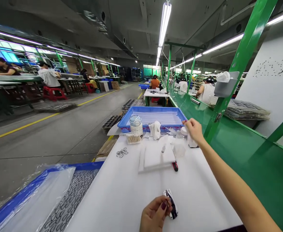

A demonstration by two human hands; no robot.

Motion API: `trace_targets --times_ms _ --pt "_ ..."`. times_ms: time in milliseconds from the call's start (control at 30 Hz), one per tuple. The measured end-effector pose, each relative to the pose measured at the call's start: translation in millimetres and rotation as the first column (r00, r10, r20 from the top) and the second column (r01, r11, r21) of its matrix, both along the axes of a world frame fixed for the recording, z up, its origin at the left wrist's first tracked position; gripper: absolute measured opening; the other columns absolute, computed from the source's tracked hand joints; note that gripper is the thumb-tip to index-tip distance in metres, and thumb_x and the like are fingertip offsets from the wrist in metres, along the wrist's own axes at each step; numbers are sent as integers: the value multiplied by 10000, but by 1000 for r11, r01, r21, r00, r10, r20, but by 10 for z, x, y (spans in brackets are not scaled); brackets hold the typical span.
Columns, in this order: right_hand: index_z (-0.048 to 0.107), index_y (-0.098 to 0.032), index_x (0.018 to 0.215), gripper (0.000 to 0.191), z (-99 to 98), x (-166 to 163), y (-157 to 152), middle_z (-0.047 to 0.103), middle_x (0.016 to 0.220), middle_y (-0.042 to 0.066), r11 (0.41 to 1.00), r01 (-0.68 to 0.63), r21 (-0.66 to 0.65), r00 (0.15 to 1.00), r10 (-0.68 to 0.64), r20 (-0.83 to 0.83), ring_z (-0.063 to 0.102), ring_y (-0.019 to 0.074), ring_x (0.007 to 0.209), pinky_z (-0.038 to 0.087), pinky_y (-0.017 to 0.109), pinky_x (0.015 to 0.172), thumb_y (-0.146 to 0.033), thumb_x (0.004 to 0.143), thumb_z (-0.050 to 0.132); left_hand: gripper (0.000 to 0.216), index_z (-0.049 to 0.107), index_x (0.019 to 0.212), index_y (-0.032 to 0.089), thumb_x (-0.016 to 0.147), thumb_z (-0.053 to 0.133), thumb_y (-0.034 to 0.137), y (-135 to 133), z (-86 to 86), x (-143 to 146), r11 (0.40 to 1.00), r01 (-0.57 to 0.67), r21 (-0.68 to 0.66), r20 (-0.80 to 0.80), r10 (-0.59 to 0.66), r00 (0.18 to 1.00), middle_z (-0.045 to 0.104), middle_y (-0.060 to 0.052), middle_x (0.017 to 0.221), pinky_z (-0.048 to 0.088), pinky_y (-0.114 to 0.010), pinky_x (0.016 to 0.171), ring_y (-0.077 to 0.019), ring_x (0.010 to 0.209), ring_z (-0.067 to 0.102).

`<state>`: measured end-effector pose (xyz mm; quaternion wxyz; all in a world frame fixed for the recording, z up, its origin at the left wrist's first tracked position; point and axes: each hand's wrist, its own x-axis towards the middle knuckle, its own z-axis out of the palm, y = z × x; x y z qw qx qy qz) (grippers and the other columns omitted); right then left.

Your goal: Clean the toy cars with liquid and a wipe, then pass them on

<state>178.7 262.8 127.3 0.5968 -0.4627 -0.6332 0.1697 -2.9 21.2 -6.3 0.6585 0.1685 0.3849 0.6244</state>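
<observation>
My left hand (156, 213) is low over the white table, thumb and fingertips pinched together. Whatever is between them is too small or hidden to name. Right beside those fingertips is a glossy black-and-white elongated object (172, 206); I cannot tell whether the hand touches it. My right hand (195, 131) reaches far forward to the front right corner of a blue tray (124, 125), its fingers curled closed, their contents hidden. Below it are a round white lid (184, 130) and a clear container. A white foam pad (156, 156) carries a small bottle (163, 149).
Cotton swabs (133, 139), a lidded jar (136, 124) and crumpled tissue (155, 130) stand before the tray. Small black rings (121, 152) lie at left; a red-black cutter (175, 166) is beside the pad. A blue bin (88, 166) of rings, a green post (240, 61) and co-workers surround the table.
</observation>
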Motion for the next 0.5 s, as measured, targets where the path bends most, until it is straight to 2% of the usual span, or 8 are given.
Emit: trace_targets --times_ms 67,133,200,300,400,433,500 --pt "494 -206 656 236 206 99 -8 698 760 56 999 -20 -28 963 11 -270 662 186 758 542 319 688 -381 813 517 402 774 695 138 465 953 415 9 -37 -49 999 52 4 25 -52 998 714 -102 714 559 -250 648 -168 646 652" --pt "495 -214 680 207 403 270 -70 690 728 52 1000 1 -22 907 -11 -421 658 173 699 545 312 621 -342 832 437 396 782 709 147 472 954 413 14 -63 -76 996 90 2 48 -90 995 717 -98 725 553 -235 658 -158 658 654" --pt "495 -214 688 200 563 506 -202 680 711 53 992 120 49 877 -83 -474 660 167 677 534 299 578 -301 838 395 390 784 717 151 480 953 411 5 -60 -71 995 102 -4 52 -102 993 716 -94 728 551 -234 655 -158 666 655" --pt "508 -195 633 181 700 933 -489 680 727 61 924 342 173 828 -209 -520 655 152 675 485 254 532 -249 805 495 382 779 723 150 504 943 416 -21 -13 -38 999 49 3 46 -49 998 706 -86 725 549 -241 651 -160 667 648" --pt "472 -217 560 270 683 1283 -768 666 687 54 895 423 144 789 -286 -545 648 148 637 496 272 527 -251 819 544 389 771 740 144 534 926 436 -23 15 -38 999 21 40 23 -22 999 695 -85 724 559 -275 660 -176 671 645" --pt "453 -231 559 296 633 1335 -850 631 619 31 905 414 99 767 -288 -574 615 134 561 515 289 531 -269 839 543 395 768 741 140 531 927 435 -16 12 -51 998 43 47 16 -44 999 694 -89 724 564 -289 660 -186 673 648" --pt "397 -240 574 339 451 1295 -1006 478 467 -43 940 341 2 727 -262 -635 445 82 381 521 282 505 -313 863 559 397 767 748 134 533 927 427 -4 -1 -86 995 78 54 16 -79 997 695 -96 734 570 -300 659 -199 683 655"
